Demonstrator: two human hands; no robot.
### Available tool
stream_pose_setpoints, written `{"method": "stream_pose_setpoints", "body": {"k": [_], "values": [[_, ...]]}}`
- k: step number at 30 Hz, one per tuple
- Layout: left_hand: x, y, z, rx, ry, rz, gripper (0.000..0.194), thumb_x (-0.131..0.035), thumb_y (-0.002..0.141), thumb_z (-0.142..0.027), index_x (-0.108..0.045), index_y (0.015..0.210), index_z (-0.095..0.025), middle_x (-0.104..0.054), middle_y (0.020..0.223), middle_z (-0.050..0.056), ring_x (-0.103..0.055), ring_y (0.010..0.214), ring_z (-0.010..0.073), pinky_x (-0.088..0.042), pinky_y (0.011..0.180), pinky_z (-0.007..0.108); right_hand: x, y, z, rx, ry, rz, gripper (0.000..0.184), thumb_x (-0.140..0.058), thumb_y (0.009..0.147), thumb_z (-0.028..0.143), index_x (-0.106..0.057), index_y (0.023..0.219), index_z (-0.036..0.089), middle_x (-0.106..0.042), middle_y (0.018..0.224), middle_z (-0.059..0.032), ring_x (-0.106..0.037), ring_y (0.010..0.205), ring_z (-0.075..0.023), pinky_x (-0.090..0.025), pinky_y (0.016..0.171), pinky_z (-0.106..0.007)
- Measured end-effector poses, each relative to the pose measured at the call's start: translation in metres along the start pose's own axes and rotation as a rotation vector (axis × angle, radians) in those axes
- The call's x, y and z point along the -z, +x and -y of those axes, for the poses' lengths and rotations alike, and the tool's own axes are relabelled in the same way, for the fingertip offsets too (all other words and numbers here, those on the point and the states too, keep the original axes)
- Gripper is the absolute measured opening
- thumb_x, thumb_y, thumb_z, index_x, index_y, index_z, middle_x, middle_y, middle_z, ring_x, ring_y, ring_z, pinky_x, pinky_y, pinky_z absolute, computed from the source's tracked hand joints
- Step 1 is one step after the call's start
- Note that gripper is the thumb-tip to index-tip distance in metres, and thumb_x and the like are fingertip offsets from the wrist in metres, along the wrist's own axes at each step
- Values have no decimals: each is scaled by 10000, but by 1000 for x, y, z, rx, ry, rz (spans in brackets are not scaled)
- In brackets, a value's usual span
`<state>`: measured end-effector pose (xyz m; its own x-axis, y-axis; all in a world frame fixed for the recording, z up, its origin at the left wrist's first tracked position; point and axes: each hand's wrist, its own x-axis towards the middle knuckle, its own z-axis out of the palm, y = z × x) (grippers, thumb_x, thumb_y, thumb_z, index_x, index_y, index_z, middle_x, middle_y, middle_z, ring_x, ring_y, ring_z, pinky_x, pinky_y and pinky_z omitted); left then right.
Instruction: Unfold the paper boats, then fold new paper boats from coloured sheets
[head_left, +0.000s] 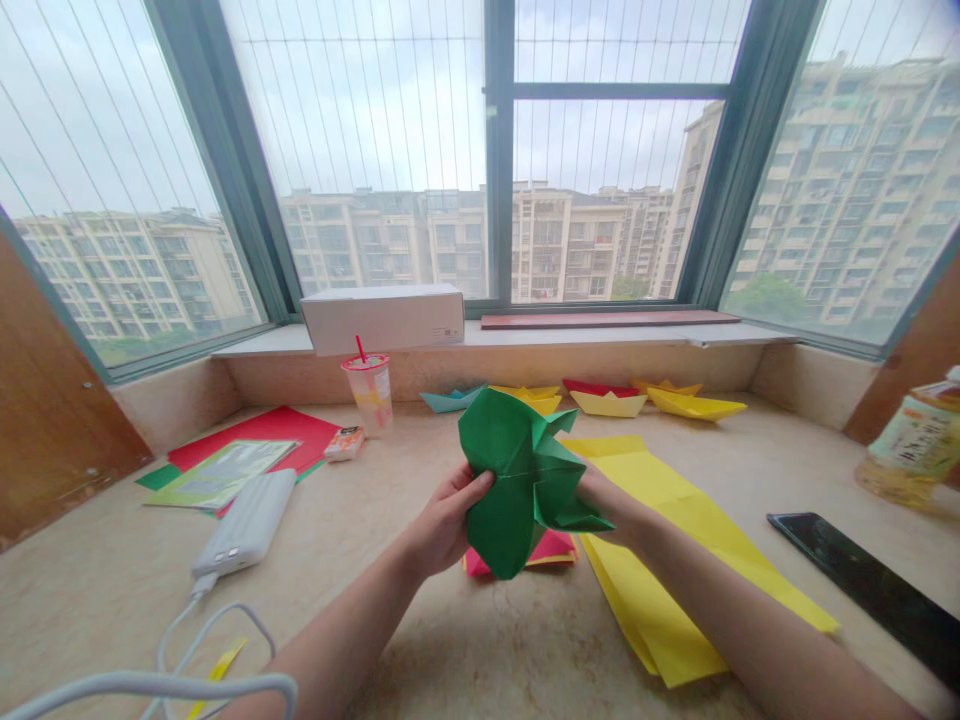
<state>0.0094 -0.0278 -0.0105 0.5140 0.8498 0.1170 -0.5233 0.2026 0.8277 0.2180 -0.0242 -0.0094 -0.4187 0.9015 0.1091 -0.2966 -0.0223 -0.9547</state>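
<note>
A sheet of green folded paper (517,470), creased and partly opened out, is held up above the stone counter. My left hand (454,515) grips its left edge, thumb on the front face and fingers behind. Behind the right side of the paper is my right hand (600,500); its fingers are hidden by the green folds, and it appears to support them from the back. Below the paper lies a small stack of red and orange paper (553,550). Large yellow paper sheets (675,540) lie under my right forearm.
Several folded paper boats (607,403) line the back wall. A plastic cup with a straw (369,395) stands left of them, beside a small orange-and-white packet (345,444). Left are red paper (300,430) and a power bank with cable (247,520). Right are a phone (862,570) and a bottle (915,440).
</note>
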Motion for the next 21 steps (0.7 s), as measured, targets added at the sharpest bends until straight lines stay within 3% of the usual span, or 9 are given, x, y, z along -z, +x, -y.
{"method": "stream_pose_setpoints", "body": {"k": [7, 11, 14, 18, 21], "values": [[0, -1, -4, 0, -10, -45, 269, -667, 859, -248, -652, 1122, -194, -758, 1009, 82, -715, 959, 253, -561, 874, 366, 10, 8, -28, 155, -161, -127, 346, -749, 734, 457, -745, 998, 233, -731, 1118, -61, -620, 1087, -323, -472, 979, -491], [5, 4, -9, -59, 40, -95, 309, -701, 827, -264, -652, 1122, -188, -753, 1020, 88, -711, 960, 257, -554, 881, 365, 12, 11, -18, 157, -175, -146, 361, -762, 723, 456, -736, 991, 215, -741, 1094, -67, -646, 1054, -312, -497, 944, -453], [14, 13, -16, -183, 102, -196, 368, -739, 787, -289, -645, 1126, -177, -750, 1021, 89, -700, 984, 257, -546, 895, 357, 29, 14, -1, 144, -117, -311, 366, -707, 756, 515, -710, 949, 203, -765, 948, -69, -697, 905, -277, -547, 822, -409], [30, 24, -26, -330, 205, -371, 467, -729, 783, -329, -605, 1207, -176, -742, 1053, 89, -676, 1033, 268, -533, 911, 388, 69, 20, 8, 214, -193, -641, 318, -663, 758, 528, -649, 826, 217, -758, 828, -54, -699, 784, -246, -558, 697, -356], [37, 29, -26, -326, 295, -379, 491, -737, 765, -350, -613, 1201, -162, -743, 1042, 100, -670, 1032, 278, -523, 911, 402, 93, 22, 8, 250, -263, -720, 327, -626, 778, 538, -633, 851, 220, -746, 803, -46, -677, 759, -235, -536, 646, -327]]}}
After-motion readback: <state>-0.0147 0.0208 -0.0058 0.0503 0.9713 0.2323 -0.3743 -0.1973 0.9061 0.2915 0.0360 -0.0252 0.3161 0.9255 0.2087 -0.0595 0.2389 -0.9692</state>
